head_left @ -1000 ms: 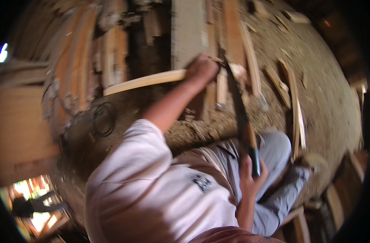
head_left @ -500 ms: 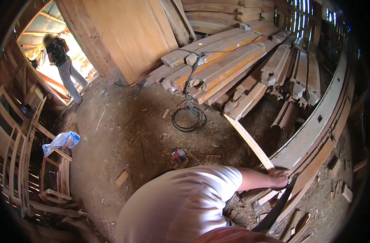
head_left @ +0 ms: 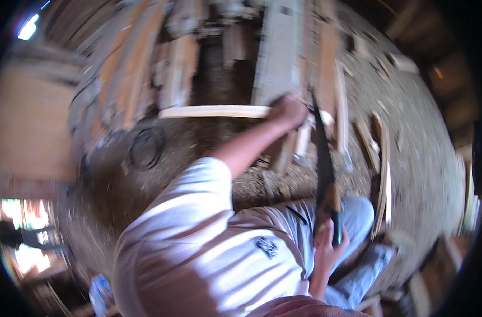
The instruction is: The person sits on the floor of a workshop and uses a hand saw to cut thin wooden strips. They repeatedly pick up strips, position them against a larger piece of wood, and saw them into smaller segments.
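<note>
My left hand (head_left: 290, 111) is closed around a pale wooden strip (head_left: 214, 111) near its right end, holding it down across a long grey plank (head_left: 279, 53). From the handle gripped in my right hand (head_left: 328, 240), a handsaw (head_left: 324, 153) stretches away with its dark blade. The blade's narrow tip lies just right of my left hand, beside the strip's end. Blur hides whether its teeth touch the wood.
Stacked beams (head_left: 138, 63) lie at the upper left, with a coiled black cable (head_left: 147, 148) below them. Wood offcuts (head_left: 367, 145) are scattered on the dirt floor to the right. A person (head_left: 32, 238) stands at the doorway on the left.
The whole view has swung round, so the strip now runs crosswise. My right hand and the saw's handle have come into sight. My left hand still holds the strip.
</note>
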Available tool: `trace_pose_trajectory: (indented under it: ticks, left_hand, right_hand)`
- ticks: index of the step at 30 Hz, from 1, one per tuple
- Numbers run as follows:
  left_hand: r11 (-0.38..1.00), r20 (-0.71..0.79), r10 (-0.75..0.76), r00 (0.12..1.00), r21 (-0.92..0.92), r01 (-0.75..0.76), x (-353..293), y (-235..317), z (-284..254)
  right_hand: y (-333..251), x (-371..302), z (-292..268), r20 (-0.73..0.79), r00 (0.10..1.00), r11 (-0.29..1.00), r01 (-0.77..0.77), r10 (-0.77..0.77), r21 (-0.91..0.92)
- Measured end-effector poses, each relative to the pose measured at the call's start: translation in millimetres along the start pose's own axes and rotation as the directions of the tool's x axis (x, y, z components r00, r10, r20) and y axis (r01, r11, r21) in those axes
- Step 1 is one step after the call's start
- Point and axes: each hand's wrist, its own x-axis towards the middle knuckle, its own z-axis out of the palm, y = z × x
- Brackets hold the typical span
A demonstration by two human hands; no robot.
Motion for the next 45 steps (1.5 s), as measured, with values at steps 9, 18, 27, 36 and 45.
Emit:
trace_pose_trajectory:
  ticks: [9,18,27,36,45]
  left_hand:
    - [0.326,0.268,0.756,0.597,0.637,-0.699,44,-47,45]
    - [0.336,0.249,0.793,0.556,0.584,-0.739,42,-42,40]
    - [0.464,0.061,0.8,0.597,0.568,-0.68,51,-63,48]
    - [0.335,0.267,0.772,0.577,0.6,-0.726,41,-43,39]
    - [0.309,0.336,0.714,0.614,0.637,-0.707,39,-39,36]
  right_hand:
    - [-22,-30,15,-0.068,0.923,0.874,0.334,-0.38,-0.354]
    - [-1,-60,-12,-0.067,0.936,0.875,0.297,-0.347,-0.382]
    - [-40,64,73,0.072,0.904,0.845,0.42,-0.422,-0.33]
    - [-3,-50,-18,-0.054,0.961,0.892,0.23,-0.271,-0.389]
    - [12,-4,-2,-0.09,0.836,0.787,0.467,-0.542,-0.404]
